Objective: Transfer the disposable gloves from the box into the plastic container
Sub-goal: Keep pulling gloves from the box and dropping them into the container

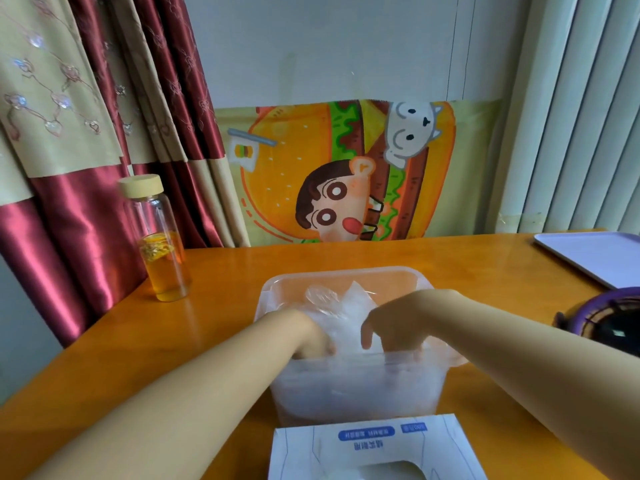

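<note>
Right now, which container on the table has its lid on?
The glass bottle at the left: capped, unlike the open plastic container and the opened glove box.

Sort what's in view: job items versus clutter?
Job: plastic container; gloves inside it; glove box; left hand and right hand, both reaching into the container.

Lying about: glass bottle; white tray; purple object.

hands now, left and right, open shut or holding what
Left hand: fingers buried in the gloves, cannot tell.
Right hand: open, pressing the gloves down.
</note>
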Tool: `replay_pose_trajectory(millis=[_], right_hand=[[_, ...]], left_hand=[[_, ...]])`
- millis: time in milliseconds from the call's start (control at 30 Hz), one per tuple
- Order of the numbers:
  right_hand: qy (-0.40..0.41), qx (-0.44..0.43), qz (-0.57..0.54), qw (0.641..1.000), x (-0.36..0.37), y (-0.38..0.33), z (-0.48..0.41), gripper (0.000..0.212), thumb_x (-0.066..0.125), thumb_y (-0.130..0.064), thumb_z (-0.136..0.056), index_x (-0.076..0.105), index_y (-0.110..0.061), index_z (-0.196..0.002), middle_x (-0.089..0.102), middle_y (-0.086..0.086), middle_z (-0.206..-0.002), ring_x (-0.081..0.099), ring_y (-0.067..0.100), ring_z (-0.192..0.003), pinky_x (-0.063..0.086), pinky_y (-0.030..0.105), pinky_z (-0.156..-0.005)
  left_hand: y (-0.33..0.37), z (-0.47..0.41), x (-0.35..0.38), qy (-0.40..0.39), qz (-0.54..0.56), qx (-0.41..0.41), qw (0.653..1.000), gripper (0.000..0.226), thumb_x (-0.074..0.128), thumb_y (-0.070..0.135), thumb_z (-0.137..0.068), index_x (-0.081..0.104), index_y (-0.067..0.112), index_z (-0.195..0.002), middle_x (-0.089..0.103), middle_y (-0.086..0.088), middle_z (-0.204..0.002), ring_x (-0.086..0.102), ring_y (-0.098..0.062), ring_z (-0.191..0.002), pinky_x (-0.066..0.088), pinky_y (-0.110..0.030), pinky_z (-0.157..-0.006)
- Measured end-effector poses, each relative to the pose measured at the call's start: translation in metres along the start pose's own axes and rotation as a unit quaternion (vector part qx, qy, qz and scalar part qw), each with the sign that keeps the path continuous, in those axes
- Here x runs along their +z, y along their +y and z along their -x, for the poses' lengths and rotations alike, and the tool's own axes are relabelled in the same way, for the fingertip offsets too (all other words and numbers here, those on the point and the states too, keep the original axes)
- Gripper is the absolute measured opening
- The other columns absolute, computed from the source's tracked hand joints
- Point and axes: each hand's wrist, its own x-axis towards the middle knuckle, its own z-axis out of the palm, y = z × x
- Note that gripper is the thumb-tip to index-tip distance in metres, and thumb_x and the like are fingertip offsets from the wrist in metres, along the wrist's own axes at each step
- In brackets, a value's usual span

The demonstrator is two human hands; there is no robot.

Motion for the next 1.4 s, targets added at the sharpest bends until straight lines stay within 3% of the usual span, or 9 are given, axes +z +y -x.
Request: replay_pose_trajectory(millis=[200, 267, 400, 533, 700, 967, 1067, 1200, 1400], right_hand=[[-0.024, 0.033, -0.083, 0.996, 0.002, 0.011, 0.003, 0.074, 0.076, -0.040, -0.076, 0.043, -0.021, -0.139, 0.061, 0.000, -0.100, 0.067, 0.019, -0.082, 0.056, 0.028, -0.081], [-0.020, 0.019, -0.082, 0.996, -0.003, 0.011, 0.011, 0.066, 0.077, -0.036, -0.077, 0.049, -0.020, -0.134, 0.063, 0.001, -0.098, 0.067, 0.018, -0.081, 0.056, 0.029, -0.083], [0.004, 0.006, -0.093, 0.996, -0.012, 0.009, 0.033, 0.039, 0.068, -0.021, -0.085, 0.062, -0.017, -0.124, 0.068, 0.005, -0.106, 0.064, 0.011, -0.075, 0.056, 0.022, -0.076], [0.076, -0.008, -0.068, 0.995, -0.014, 0.009, 0.047, 0.030, 0.063, -0.022, -0.088, 0.066, -0.021, -0.118, 0.070, 0.002, -0.109, 0.066, 0.013, -0.086, 0.054, 0.025, -0.084], [0.164, -0.063, -0.142, 0.974, -0.013, -0.005, 0.060, 0.028, 0.060, -0.018, -0.092, 0.065, -0.020, -0.119, 0.068, 0.000, -0.113, 0.065, 0.011, -0.086, 0.051, 0.016, -0.074], [0.048, -0.008, -0.192, 0.980, -0.001, -0.010, 0.017, 0.044, 0.060, -0.025, -0.092, 0.052, -0.020, -0.134, 0.056, 0.005, -0.133, 0.062, 0.022, -0.108, 0.056, 0.027, -0.085], [-0.009, 0.027, -0.162, 0.986, 0.007, -0.005, 0.011, 0.043, 0.056, -0.027, -0.094, 0.051, -0.017, -0.135, 0.058, 0.008, -0.129, 0.064, 0.026, -0.106, 0.054, 0.031, -0.089], [-0.030, 0.059, -0.159, 0.985, 0.015, 0.000, 0.008, 0.044, 0.058, -0.025, -0.093, 0.051, -0.015, -0.135, 0.059, 0.011, -0.125, 0.064, 0.027, -0.106, 0.053, 0.031, -0.091], [0.001, 0.059, -0.104, 0.993, 0.015, -0.003, 0.009, 0.044, 0.061, -0.030, -0.091, 0.055, -0.014, -0.131, 0.057, 0.010, -0.126, 0.061, 0.026, -0.108, 0.051, 0.033, -0.092]], left_hand=[[-0.006, 0.015, -0.013, 0.009, -0.016, 0.075, 0.997, 0.045, 0.041, 0.035, -0.100, 0.046, 0.015, -0.141, 0.049, -0.004, -0.140, 0.050, -0.026, -0.120, 0.046, -0.030, -0.083], [-0.012, 0.022, -0.020, 0.034, -0.010, 0.085, 0.996, 0.051, 0.043, 0.051, -0.097, 0.058, 0.011, -0.125, 0.060, -0.005, -0.121, 0.056, -0.024, -0.103, 0.044, -0.033, -0.085], [-0.024, 0.046, -0.029, 0.089, 0.045, 0.087, 0.991, 0.047, 0.044, 0.048, -0.098, 0.056, 0.020, -0.133, 0.053, 0.006, -0.137, 0.050, -0.018, -0.123, 0.039, -0.034, -0.105], [-0.039, 0.041, -0.013, 0.170, 0.152, 0.121, 0.966, 0.021, 0.047, 0.036, -0.098, 0.065, 0.026, -0.101, 0.053, 0.005, -0.098, 0.050, -0.017, -0.091, 0.042, -0.031, -0.084], [-0.030, 0.041, 0.010, 0.263, 0.196, 0.129, 0.936, 0.036, 0.057, 0.023, -0.094, 0.058, 0.024, -0.130, 0.058, 0.009, -0.130, 0.055, -0.009, -0.111, 0.043, -0.019, -0.089], [-0.025, 0.025, 0.012, 0.258, 0.095, 0.085, 0.958, 0.011, 0.061, 0.031, -0.088, 0.058, 0.020, -0.089, 0.058, 0.000, -0.094, 0.056, -0.022, -0.088, 0.047, -0.033, -0.075], [-0.034, 0.026, 0.011, 0.265, 0.068, 0.084, 0.958, 0.017, 0.057, 0.031, -0.092, 0.064, 0.018, -0.083, 0.061, 0.006, -0.082, 0.053, -0.015, -0.082, 0.035, -0.035, -0.100], [-0.047, 0.038, 0.014, 0.269, 0.060, 0.073, 0.959, 0.011, 0.058, 0.029, -0.090, 0.069, 0.029, -0.086, 0.061, 0.013, -0.106, 0.041, -0.014, -0.125, -0.004, -0.052, -0.117], [-0.075, 0.073, 0.012, 0.318, 0.162, 0.065, 0.932, 0.019, 0.058, 0.038, -0.092, 0.074, 0.030, -0.099, 0.051, 0.017, -0.107, 0.034, -0.011, -0.123, 0.030, -0.041, -0.110]])
